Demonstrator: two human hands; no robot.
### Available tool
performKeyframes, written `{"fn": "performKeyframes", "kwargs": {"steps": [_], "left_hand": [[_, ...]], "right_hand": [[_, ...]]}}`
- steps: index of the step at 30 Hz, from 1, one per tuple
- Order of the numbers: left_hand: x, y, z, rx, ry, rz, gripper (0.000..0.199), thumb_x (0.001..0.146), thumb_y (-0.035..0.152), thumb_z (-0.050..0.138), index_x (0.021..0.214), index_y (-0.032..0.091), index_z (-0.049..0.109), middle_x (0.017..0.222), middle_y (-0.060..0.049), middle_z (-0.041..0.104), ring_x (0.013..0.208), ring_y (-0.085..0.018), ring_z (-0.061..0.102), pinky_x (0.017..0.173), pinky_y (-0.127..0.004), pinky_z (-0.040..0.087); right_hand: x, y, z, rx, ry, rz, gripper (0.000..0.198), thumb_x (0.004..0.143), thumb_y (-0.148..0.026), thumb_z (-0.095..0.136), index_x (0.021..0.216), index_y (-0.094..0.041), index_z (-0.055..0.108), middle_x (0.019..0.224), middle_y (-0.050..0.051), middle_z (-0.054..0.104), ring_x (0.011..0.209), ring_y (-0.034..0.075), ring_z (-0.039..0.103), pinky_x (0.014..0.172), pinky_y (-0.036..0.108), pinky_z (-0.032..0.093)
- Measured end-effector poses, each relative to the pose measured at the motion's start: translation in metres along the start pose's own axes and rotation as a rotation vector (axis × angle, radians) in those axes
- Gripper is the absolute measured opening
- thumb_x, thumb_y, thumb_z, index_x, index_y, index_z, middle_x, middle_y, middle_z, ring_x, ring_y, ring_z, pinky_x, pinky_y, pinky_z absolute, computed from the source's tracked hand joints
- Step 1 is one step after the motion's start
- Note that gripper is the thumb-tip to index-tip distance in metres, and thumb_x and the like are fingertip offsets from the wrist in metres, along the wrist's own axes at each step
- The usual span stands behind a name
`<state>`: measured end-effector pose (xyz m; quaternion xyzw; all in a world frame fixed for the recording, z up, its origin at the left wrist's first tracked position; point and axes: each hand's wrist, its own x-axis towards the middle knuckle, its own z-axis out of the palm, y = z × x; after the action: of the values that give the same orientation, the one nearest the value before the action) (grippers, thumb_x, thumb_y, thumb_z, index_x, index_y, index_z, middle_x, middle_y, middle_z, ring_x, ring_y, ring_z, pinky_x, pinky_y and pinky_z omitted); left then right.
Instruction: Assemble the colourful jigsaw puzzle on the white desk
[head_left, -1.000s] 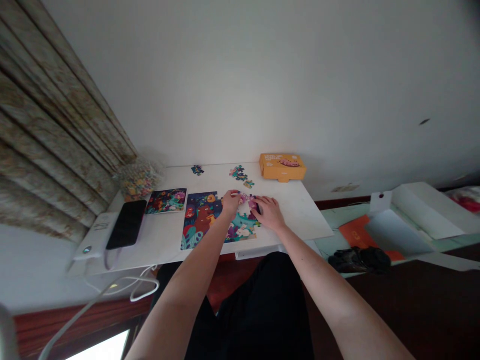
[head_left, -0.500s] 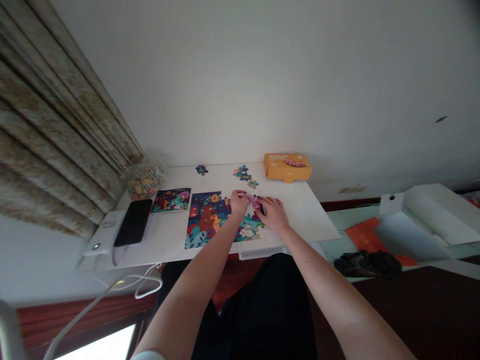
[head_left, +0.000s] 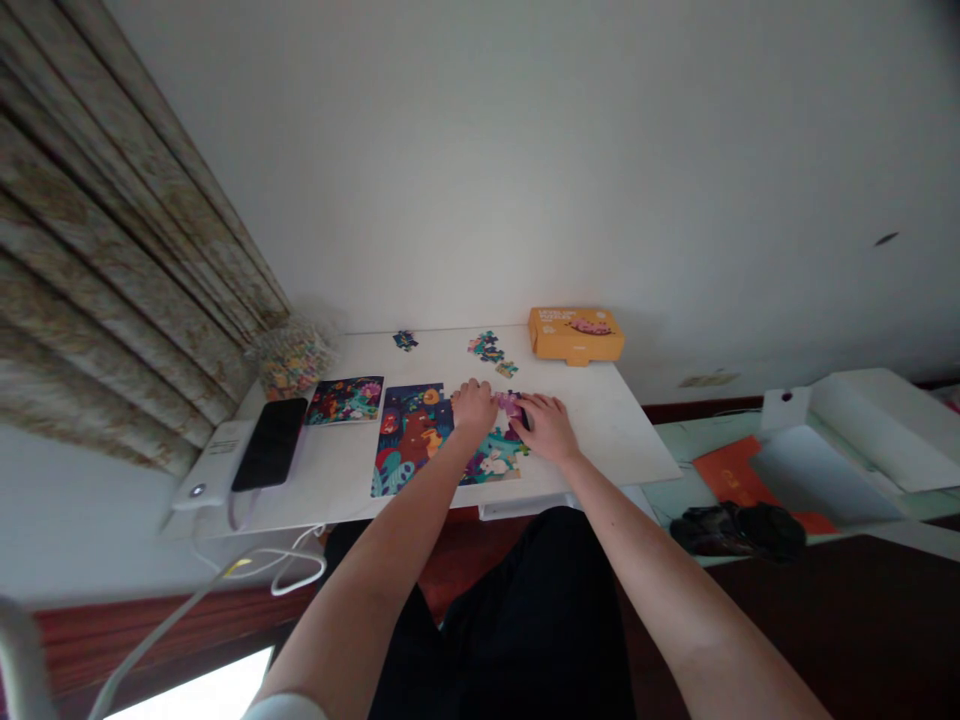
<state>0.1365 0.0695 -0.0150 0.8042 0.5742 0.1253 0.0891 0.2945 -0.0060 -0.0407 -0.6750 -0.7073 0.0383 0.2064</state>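
Your partly assembled jigsaw [head_left: 409, 440] lies near the white table's [head_left: 626, 440] front edge, its pink pieces [head_left: 511, 402] between your hands. Your left hand [head_left: 475, 408] curls over its upper middle, whether gripping anything I can't tell, while your right hand [head_left: 550, 425] rests loosely spread beside the pink. Beyond sit loose pieces [head_left: 489, 350] and an orange box [head_left: 576, 338].
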Motion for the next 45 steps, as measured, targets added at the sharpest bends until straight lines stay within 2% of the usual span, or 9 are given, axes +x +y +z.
{"fn": "performKeyframes", "kwargs": {"steps": [3, 5, 8, 11, 19, 26, 35, 40, 45], "left_hand": [[-0.008, -0.011, 0.004, -0.005, 0.016, 0.194, 0.028, 0.102, 0.029, 0.049, 0.121, 0.019, 0.069, 0.129, -0.015, 0.066, 0.12, -0.028, 0.062, 0.103, -0.042, 0.049], [-0.014, -0.019, 0.008, -0.01, -0.007, 0.344, 0.035, 0.102, 0.025, 0.047, 0.133, 0.02, 0.064, 0.141, -0.013, 0.061, 0.131, -0.026, 0.057, 0.113, -0.043, 0.043], [-0.024, -0.027, 0.011, 0.015, -0.068, 0.45, 0.043, 0.104, 0.025, 0.043, 0.145, 0.02, 0.055, 0.151, -0.012, 0.055, 0.143, -0.026, 0.047, 0.122, -0.051, 0.032], [-0.03, -0.026, 0.01, 0.042, -0.094, 0.443, 0.045, 0.106, 0.031, 0.038, 0.148, 0.021, 0.052, 0.153, -0.013, 0.054, 0.144, -0.027, 0.046, 0.123, -0.057, 0.03], [-0.039, -0.014, 0.007, 0.069, -0.023, 0.364, 0.044, 0.107, 0.037, 0.037, 0.146, 0.027, 0.055, 0.149, -0.011, 0.057, 0.144, -0.029, 0.046, 0.125, -0.066, 0.018], [-0.038, -0.014, 0.005, 0.017, -0.059, 0.349, 0.044, 0.106, 0.038, 0.04, 0.146, 0.028, 0.055, 0.151, -0.01, 0.056, 0.146, -0.03, 0.043, 0.124, -0.068, 0.016], [-0.037, -0.009, 0.004, 0.006, -0.036, 0.315, 0.041, 0.105, 0.034, 0.04, 0.141, 0.028, 0.06, 0.153, -0.01, 0.055, 0.145, -0.03, 0.044, 0.124, -0.068, 0.011], [-0.038, -0.006, 0.002, -0.013, -0.114, 0.331, 0.044, 0.106, 0.037, 0.039, 0.147, 0.028, 0.054, 0.156, -0.01, 0.053, 0.148, -0.029, 0.042, 0.125, -0.066, 0.016], [-0.053, -0.021, -0.002, 0.009, -0.135, 0.37, 0.049, 0.107, 0.04, 0.038, 0.152, 0.026, 0.048, 0.163, -0.01, 0.042, 0.153, -0.027, 0.035, 0.126, -0.062, 0.019]], "right_hand": [[0.0, 0.001, 0.002, -0.003, 0.014, -0.009, 0.04, 0.094, -0.039, 0.059, 0.132, -0.026, 0.067, 0.142, 0.009, 0.065, 0.132, 0.031, 0.054, 0.116, 0.056, 0.032], [0.0, 0.002, 0.002, -0.005, 0.023, -0.017, 0.04, 0.094, -0.039, 0.059, 0.131, -0.026, 0.067, 0.14, 0.009, 0.065, 0.131, 0.031, 0.055, 0.115, 0.056, 0.033], [-0.001, 0.003, 0.003, 0.002, 0.03, -0.027, 0.039, 0.095, -0.039, 0.058, 0.13, -0.026, 0.068, 0.139, 0.009, 0.066, 0.13, 0.03, 0.055, 0.115, 0.054, 0.034], [-0.001, 0.002, 0.003, -0.001, 0.031, -0.028, 0.039, 0.095, -0.039, 0.057, 0.131, -0.025, 0.067, 0.14, 0.009, 0.066, 0.131, 0.03, 0.054, 0.115, 0.054, 0.034], [-0.001, 0.0, 0.0, -0.014, 0.023, -0.02, 0.04, 0.095, -0.038, 0.059, 0.132, -0.026, 0.067, 0.14, 0.009, 0.066, 0.13, 0.029, 0.055, 0.114, 0.053, 0.035], [-0.001, 0.001, 0.002, -0.009, 0.018, -0.013, 0.04, 0.095, -0.039, 0.059, 0.132, -0.026, 0.066, 0.141, 0.009, 0.065, 0.131, 0.029, 0.055, 0.115, 0.054, 0.034], [-0.001, 0.001, 0.001, -0.01, 0.018, -0.02, 0.04, 0.095, -0.038, 0.058, 0.133, -0.026, 0.066, 0.14, 0.009, 0.065, 0.13, 0.03, 0.055, 0.114, 0.054, 0.034], [-0.001, 0.001, 0.0, -0.022, 0.002, -0.025, 0.04, 0.094, -0.033, 0.057, 0.133, -0.025, 0.067, 0.142, 0.009, 0.064, 0.13, 0.029, 0.055, 0.114, 0.053, 0.035], [0.0, 0.002, 0.002, -0.003, 0.016, -0.017, 0.039, 0.094, -0.037, 0.058, 0.131, -0.025, 0.067, 0.141, 0.009, 0.066, 0.131, 0.03, 0.055, 0.115, 0.054, 0.034]]}}
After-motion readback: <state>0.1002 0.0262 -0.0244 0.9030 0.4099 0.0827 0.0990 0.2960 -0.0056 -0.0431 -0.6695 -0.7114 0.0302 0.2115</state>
